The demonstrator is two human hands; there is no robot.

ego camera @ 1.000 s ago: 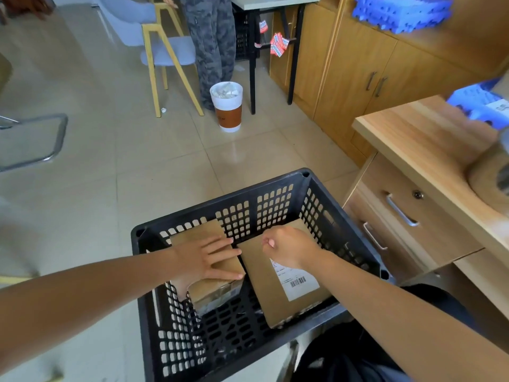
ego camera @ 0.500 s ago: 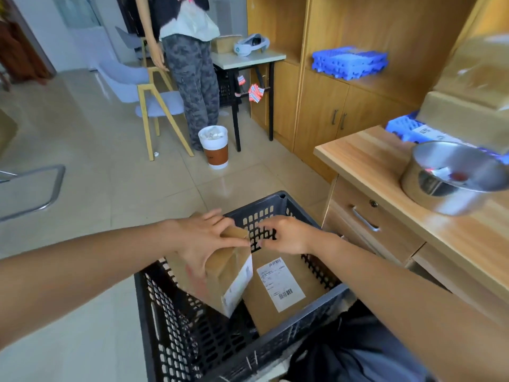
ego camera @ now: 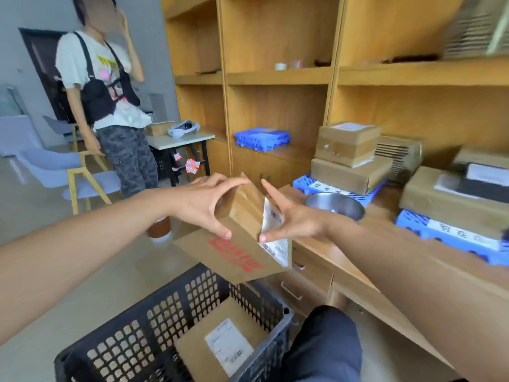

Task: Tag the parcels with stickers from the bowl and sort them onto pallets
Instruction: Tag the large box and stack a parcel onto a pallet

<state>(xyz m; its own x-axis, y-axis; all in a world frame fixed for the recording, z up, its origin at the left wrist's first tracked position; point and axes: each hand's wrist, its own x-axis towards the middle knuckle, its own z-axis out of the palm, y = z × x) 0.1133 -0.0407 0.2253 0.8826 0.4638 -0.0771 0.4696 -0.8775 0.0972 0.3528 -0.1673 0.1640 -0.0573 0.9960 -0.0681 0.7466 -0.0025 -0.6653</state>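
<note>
A person (ego camera: 110,106) in a white printed shirt and camouflage trousers stands at the upper left of the frame. Just beside them is a chair (ego camera: 82,183) with yellow wooden legs and a pale seat. Behind them, a white headset (ego camera: 183,128) lies on a small white table (ego camera: 181,139). Wooden shelving (ego camera: 275,106) fills the upper right, with tape rolls (ego camera: 289,64) on one shelf. A stack of flat corrugated cardboard (ego camera: 399,155) stands at the right. A black perforated crate (ego camera: 165,312) sits at the bottom centre.

Open floor (ego camera: 110,296) left of the black perforated plastic crate (ego camera: 165,321). Directly above it, blocked by the red-printed brown cardboard parcel (ego camera: 237,252) between left hand (ego camera: 198,208) and right hand (ego camera: 300,221). On the wooden surface (ego camera: 385,205), bare front strip only; behind, round steel bowl (ego camera: 334,206) and box-laden blue plastic pallets (ego camera: 413,227).
</note>
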